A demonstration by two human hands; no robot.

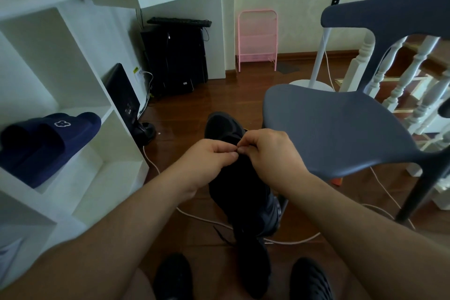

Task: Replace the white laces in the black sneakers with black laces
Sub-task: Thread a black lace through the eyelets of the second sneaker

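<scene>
Black sneaker (239, 187) runs lengthwise away beneath both hands; left hand (209, 157) and right hand (265, 151) pinch something unseen, meeting mid-shoe.

a sneaker (222, 126) is held between a shelf unit (73, 95) at left and a chair (341, 124) at right.

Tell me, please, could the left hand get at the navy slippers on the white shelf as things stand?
Probably yes, once freed: the left hand is busy pinching at the black sneaker together with the right hand, but the navy slippers lie in an open shelf compartment on that side, unobstructed.
</scene>
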